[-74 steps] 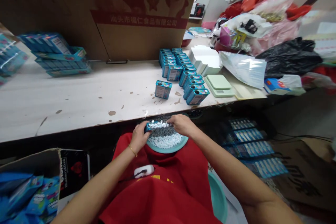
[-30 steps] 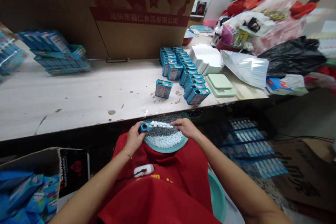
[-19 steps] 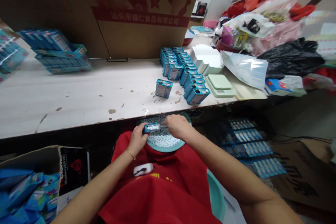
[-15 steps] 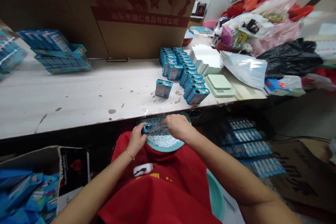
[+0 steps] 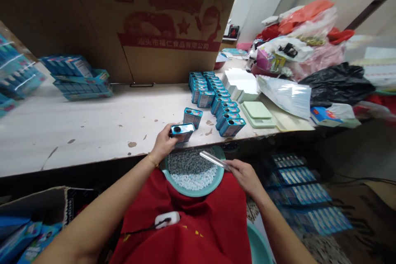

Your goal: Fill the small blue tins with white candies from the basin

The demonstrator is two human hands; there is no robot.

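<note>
My left hand point(image 5: 164, 143) grips a small blue tin point(image 5: 182, 132) with a dark hole in its top, held upright at the table's front edge. Just behind it stands another blue tin point(image 5: 192, 117). My right hand point(image 5: 244, 174) is closed round a shiny metal scoop point(image 5: 213, 160), a narrow trough whose tip points left over the bowl. Below both hands, a turquoise bowl point(image 5: 194, 193) rests on my lap, with many small pale candies point(image 5: 193, 169) in it. Whether candies lie in the scoop I cannot tell.
Rows of blue tins point(image 5: 230, 126) stand right of centre on the white table point(image 5: 93, 132). Beside them are a pale green scale point(image 5: 258, 113) and white paper stacks point(image 5: 241, 82). A large cardboard box point(image 5: 167, 62) rises behind. Filled display boxes point(image 5: 88, 88) stand at the left.
My left hand has lifted the tin from above the bowl to the table's edge. My right hand has drawn the scoop away from the tin, to the right and down.
</note>
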